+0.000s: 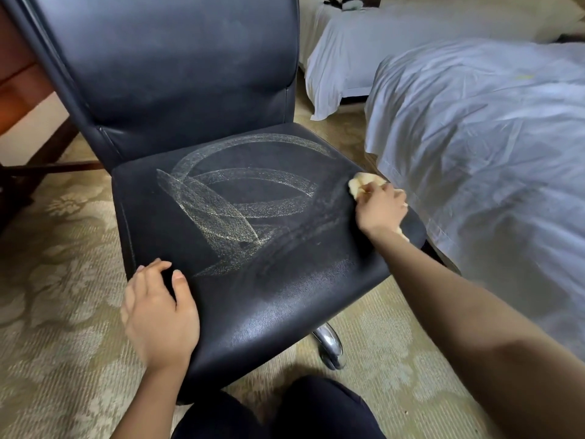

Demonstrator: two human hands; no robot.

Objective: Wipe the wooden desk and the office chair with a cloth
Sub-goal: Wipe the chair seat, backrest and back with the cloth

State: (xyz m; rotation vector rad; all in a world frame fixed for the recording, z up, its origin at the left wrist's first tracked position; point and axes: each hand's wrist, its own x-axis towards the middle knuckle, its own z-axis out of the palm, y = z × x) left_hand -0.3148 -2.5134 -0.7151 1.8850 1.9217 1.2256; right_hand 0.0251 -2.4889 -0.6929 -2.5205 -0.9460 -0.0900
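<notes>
At the far left, behind the chair's back, stands part of the reddish-brown wooden desk [19,90], its dark legs reaching down to the beige carpet with a pale flower pattern [63,248]. The carpet covers the floor all around the chair.

The black leather office chair [177,74] fills the middle, with its tall backrest upright and its broad seat facing the person. The left hand [158,315] is at the seat's front left corner. The palm lies over the edge, the fingers are bent onto the top of the seat and the thumb is set apart beside them, so it holds the corner. Across the middle of the seat run pale, grainy curved wipe streaks [228,201], looping and crossing one another. The front part of the seat is smooth and shiny.

Under the seat's front edge a chrome base leg [330,346] shows, and in front of it are the person's knees in dark trousers [316,407].

At the seat's right edge the right hand [381,209] grips a crumpled pale yellow cloth [364,185] and presses it on the leather. The cloth bulges out beyond the knuckles, and a small end shows by the wrist. It is well apart from the left hand.

Right of the chair, just beside the seat, is a bed under a rumpled white sheet [490,137]. A second white-sheeted bed [364,42] stands behind it.
</notes>
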